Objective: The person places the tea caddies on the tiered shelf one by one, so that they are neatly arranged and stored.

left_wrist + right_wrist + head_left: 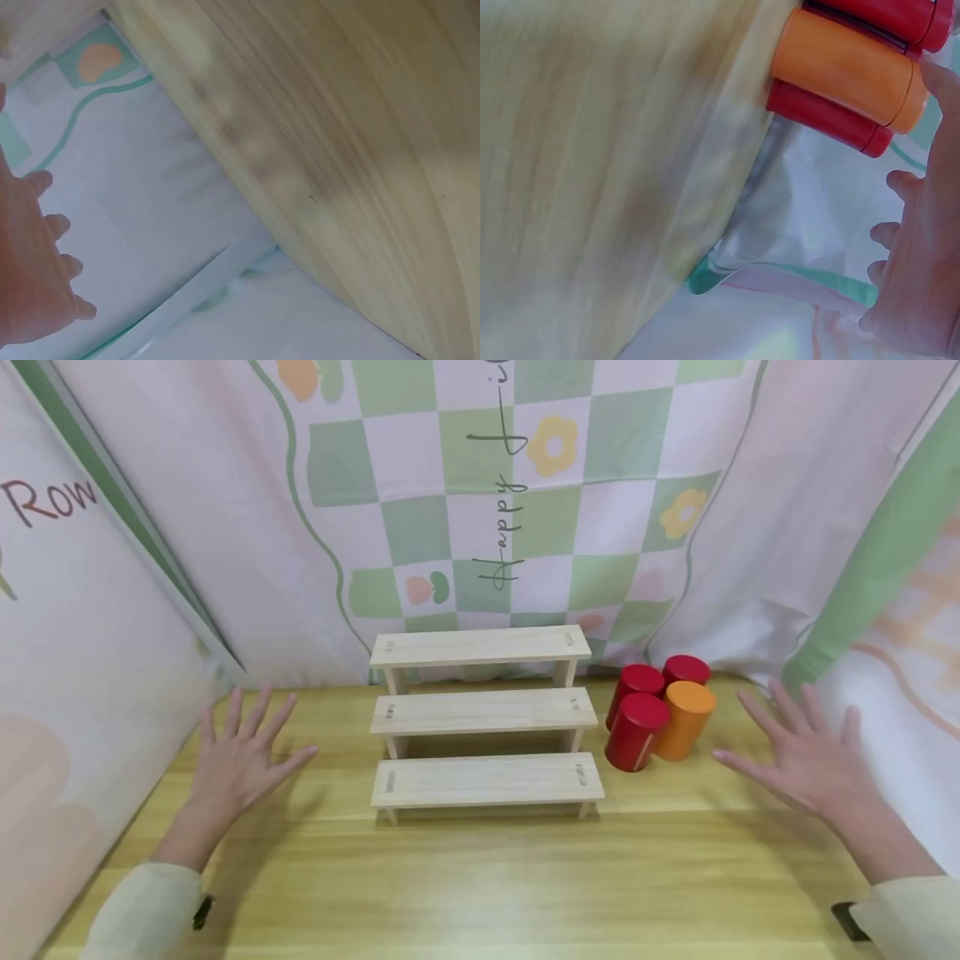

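Canisters (681,727) in head and right wrist views, hands (236,768) spread wide, shelf (483,712) head-view only

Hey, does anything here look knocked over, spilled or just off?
Nothing looks spilled or toppled: three red canisters and an orange canister stand upright beside the stepped wooden shelf. The only oddity: the cloth behind has "Happy" running sideways.

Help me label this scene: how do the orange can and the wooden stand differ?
Colour: the orange can is bright orange; the wooden stand is pale wood.
Shape: the can is a round cylinder; the stand has three long, flat steps.
Size: the stand is much wider than the can.
Place: in the head view, the can is nearer the right hand than the stand is.
Shared: both rest upright on the table, unheld.
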The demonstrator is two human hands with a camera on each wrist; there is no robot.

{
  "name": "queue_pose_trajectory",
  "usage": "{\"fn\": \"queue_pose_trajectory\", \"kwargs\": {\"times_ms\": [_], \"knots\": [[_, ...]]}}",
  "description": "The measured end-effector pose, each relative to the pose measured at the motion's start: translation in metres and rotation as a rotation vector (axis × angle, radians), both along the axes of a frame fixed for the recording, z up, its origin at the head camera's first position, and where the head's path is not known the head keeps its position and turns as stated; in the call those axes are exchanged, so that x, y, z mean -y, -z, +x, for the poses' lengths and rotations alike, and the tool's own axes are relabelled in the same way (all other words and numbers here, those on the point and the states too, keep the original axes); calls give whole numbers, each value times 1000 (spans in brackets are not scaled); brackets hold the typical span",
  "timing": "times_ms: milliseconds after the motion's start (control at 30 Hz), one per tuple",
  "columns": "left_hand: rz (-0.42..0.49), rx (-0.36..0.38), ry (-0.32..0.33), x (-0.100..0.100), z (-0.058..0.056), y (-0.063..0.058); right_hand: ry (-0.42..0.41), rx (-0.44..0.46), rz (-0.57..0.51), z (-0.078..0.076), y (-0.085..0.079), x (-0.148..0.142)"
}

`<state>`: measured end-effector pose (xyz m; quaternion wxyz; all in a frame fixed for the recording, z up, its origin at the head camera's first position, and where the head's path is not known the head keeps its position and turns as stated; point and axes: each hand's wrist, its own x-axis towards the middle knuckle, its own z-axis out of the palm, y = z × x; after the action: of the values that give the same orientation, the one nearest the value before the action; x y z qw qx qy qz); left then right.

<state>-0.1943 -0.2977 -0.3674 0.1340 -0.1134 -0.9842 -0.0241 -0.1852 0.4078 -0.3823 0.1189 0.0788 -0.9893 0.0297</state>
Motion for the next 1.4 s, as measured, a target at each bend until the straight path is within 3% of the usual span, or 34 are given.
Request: {"fn": "queue_pose_trajectory", "kwargs": {"times_ms": [200, 600, 833, 1267, 1400], "knots": [[-10, -14, 19, -7, -1, -4, -24, -35, 29, 3, -13, 11], [10, 41, 39, -24, -1, -10, -131, -125, 3, 5, -32, 37], [80, 66, 81, -35, -6, -10, -183, -106, -65, 4, -38, 51], [266, 28, 233, -65, -22, -3, -146, -27, -92, 3, -46, 70], [345, 52, 263, -74, -27, -3, -143, -36, -124, 2, -47, 74]]}}
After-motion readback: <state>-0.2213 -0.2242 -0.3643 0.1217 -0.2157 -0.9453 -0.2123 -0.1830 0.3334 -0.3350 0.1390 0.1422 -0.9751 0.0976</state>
